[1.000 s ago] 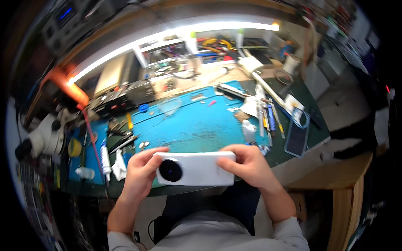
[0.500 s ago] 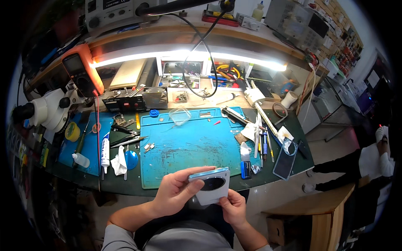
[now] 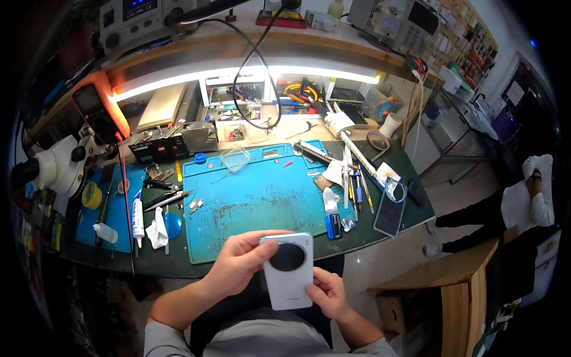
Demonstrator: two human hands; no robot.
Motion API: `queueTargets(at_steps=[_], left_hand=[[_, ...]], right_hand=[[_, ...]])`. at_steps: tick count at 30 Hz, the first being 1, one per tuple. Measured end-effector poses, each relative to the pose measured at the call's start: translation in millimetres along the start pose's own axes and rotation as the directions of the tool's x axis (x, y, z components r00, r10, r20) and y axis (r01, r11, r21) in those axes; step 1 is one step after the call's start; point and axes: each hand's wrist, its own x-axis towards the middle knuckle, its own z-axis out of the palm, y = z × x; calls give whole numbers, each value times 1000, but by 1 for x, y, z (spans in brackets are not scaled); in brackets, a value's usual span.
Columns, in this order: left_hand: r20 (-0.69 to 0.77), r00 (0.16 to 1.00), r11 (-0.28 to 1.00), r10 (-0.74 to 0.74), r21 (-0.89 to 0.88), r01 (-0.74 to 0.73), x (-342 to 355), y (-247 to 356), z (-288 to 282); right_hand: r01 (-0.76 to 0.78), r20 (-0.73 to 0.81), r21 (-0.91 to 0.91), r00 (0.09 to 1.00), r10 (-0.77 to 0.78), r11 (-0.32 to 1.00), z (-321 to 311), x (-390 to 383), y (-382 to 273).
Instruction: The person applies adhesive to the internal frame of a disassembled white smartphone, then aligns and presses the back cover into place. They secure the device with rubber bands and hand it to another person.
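Well, both hands are on the white phone from where I stand. The left hand grips its top left corner, thumb on the back beside the round black camera; the right hand clasps the lower right edge. The phone is up in the air at the near edge of the counter, its back turned to the wearer, just this side of the blue mat. Over to the right a dark phone lies beside some pens; to the left are a white tube and a crumpled tissue.
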Motion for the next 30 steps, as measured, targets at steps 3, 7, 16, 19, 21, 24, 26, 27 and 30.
queueTargets(at_steps=[3, 7, 16, 19, 21, 24, 26, 27, 30], left_hand=[[18, 999, 998, -35, 59, 34, 1, -7, 9], [85, 996, 939, 21, 341, -49, -4, -8, 16], [67, 984, 645, 164, 747, -159, -4, 7, 39], [62, 990, 650, 129, 748, -131, -3, 7, 36], [58, 987, 657, 150, 741, -143, -1, 2, 33], [14, 997, 722, 82, 688, -69, 1, 1, 34], [-19, 997, 749, 71, 662, -41, 3, -2, 37], [-35, 994, 748, 103, 661, -54, 5, -9, 39], [46, 949, 450, 312, 872, -190, 8, -13, 38]], right_hand=[[4, -79, 45, 997, -1, 999, -1, 2, 7], [-58, -64, 456, 993, 98, 888, -1, -4, 26], [-74, -6, 650, 995, 103, 757, 5, -2, 41], [-76, -3, 649, 995, 102, 757, 5, -1, 40], [-85, 2, 651, 994, 110, 755, 5, 0, 39], [-113, 9, 674, 989, 145, 730, 4, 0, 37], [-136, 11, 705, 983, 181, 696, 4, -3, 41], [-116, -15, 708, 984, 179, 697, 5, -3, 39], [-66, -69, 719, 984, 165, 691, 12, 1, 34]])
